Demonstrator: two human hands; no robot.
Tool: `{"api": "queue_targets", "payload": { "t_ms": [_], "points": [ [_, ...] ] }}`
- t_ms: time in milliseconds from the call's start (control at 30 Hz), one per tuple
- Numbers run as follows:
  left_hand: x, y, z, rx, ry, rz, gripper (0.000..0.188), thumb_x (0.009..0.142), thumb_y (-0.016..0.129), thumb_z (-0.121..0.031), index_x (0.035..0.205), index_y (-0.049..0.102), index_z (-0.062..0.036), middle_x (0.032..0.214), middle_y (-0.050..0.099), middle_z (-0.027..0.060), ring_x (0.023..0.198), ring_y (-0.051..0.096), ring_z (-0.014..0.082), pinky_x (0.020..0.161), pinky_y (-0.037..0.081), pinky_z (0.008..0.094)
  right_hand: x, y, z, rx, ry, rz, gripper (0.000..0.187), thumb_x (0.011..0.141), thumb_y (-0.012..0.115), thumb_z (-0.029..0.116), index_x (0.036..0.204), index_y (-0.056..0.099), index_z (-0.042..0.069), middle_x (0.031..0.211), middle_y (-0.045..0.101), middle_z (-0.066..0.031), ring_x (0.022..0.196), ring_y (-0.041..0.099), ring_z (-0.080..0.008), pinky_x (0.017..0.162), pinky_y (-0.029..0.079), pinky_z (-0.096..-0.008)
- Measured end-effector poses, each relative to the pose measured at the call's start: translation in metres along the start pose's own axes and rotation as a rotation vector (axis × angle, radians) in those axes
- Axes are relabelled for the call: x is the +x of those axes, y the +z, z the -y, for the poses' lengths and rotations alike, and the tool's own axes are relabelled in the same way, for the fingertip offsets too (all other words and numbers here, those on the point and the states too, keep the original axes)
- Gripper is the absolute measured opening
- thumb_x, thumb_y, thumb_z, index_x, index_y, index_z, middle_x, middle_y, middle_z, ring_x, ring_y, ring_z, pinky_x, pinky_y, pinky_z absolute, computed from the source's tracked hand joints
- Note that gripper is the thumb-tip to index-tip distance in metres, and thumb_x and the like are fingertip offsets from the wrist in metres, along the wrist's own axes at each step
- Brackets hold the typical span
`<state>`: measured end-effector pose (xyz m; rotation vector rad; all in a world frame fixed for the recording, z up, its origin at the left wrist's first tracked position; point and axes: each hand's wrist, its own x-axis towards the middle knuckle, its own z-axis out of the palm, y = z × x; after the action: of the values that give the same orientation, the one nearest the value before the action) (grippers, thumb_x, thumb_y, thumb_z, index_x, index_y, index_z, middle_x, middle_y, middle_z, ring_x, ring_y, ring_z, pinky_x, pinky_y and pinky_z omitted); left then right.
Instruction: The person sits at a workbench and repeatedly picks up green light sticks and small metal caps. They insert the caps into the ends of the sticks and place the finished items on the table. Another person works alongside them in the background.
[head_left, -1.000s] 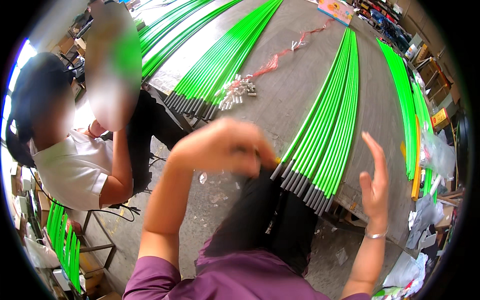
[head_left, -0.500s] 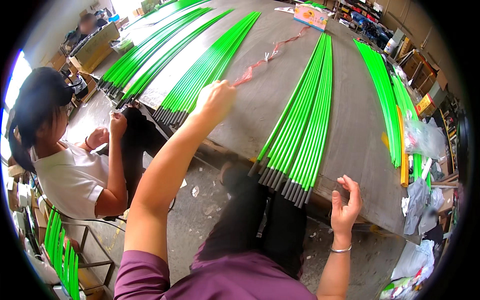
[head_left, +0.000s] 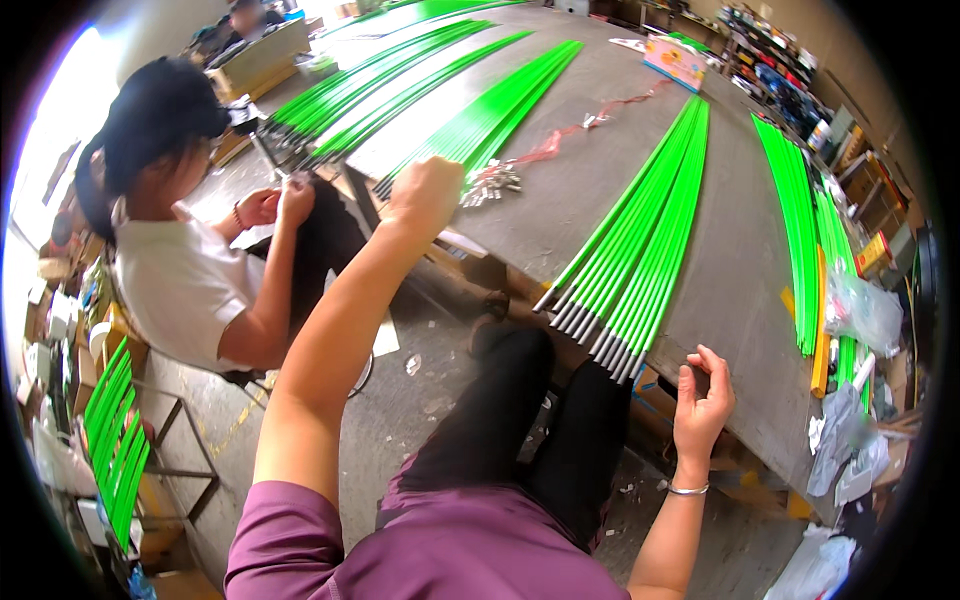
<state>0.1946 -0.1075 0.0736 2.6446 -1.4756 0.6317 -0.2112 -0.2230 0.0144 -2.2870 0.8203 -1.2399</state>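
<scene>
My left hand (head_left: 428,195) is closed in a fist above the table's near edge; what it holds, if anything, is hidden. Just right of it lies a clump of small whitish pieces (head_left: 492,184) at the end of a length of red string (head_left: 545,148). Beyond and partly behind the fist spreads a fan of green rods (head_left: 515,105). Directly before me another fan of green rods (head_left: 640,230) rests on the table, its grey-tipped ends overhanging the front edge. Beside those tips my right hand (head_left: 703,405) is open, fingers loosely bent, holding nothing.
A co-worker (head_left: 190,240) sits at the left, both hands together. More green rods (head_left: 400,70) lie on the far left of the table (head_left: 735,300). At the right are further rods (head_left: 790,230) and a clear plastic bag (head_left: 860,308). A small printed box (head_left: 675,62) stands at the back.
My left hand has drawn left, away from the red string, uncovering the clump of whitish pieces. My right hand stays near the table edge. The whole view has shifted.
</scene>
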Motion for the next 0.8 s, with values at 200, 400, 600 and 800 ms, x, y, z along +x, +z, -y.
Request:
{"api": "queue_targets", "payload": {
  "t_ms": [200,400,600,800],
  "points": [
    [-0.064,0.004,0.043,-0.419,-0.027,-0.019,0.012,0.073,0.064,-0.011,0.074,0.067,0.0013,0.068,0.063,0.0194,0.063,0.065,0.0324,0.058,0.05,0.0373,-0.004,-0.001,0.007,-0.047,-0.042,0.051,0.018,0.089,0.062,0.009,0.104,0.059,-0.001,0.087,0.061,-0.0067,0.082,0.059,-0.0176,0.078,0.047,-0.0308],
    [-0.177,-0.003,0.069,-1.239,-0.404,0.317,0.023,0.091,0.053,-0.017,0.074,0.055,-0.0019,0.058,0.054,0.0014,0.05,0.054,0.0094,0.046,0.039,0.0232,-0.029,0.015,0.038,0.078,-0.101,-0.04,0.012,0.09,0.061,0.01,0.095,0.06,-0.001,0.084,0.061,-0.0072,0.078,0.059,-0.0172,0.074,0.047,-0.0305],
    [-0.37,-0.038,0.063,-1.375,-0.907,0.175,0.019,0.084,0.054,-0.011,0.068,0.055,-0.0007,0.06,0.054,0.0036,0.053,0.052,0.011,0.05,0.039,0.0243,-0.064,0.106,0.113,0.846,0.157,0.665,0.024,0.095,0.053,0.011,0.115,0.057,-0.003,0.104,0.067,-0.0104,0.094,0.063,-0.0143,0.083,0.048,-0.0281],
    [-0.614,-0.109,0.065,-1.33,-1.403,-0.035,0.016,0.086,0.055,-0.006,0.07,0.052,-0.0045,0.061,0.052,0.0028,0.051,0.045,0.0105,0.046,0.036,0.0236,-0.004,0.242,0.151,1.458,0.896,0.826,0.051,0.101,0.039,0.035,0.133,0.034,-0.004,0.13,0.047,-0.0206,0.121,0.049,-0.0299,0.099,0.043,-0.0419]
  ]
}}
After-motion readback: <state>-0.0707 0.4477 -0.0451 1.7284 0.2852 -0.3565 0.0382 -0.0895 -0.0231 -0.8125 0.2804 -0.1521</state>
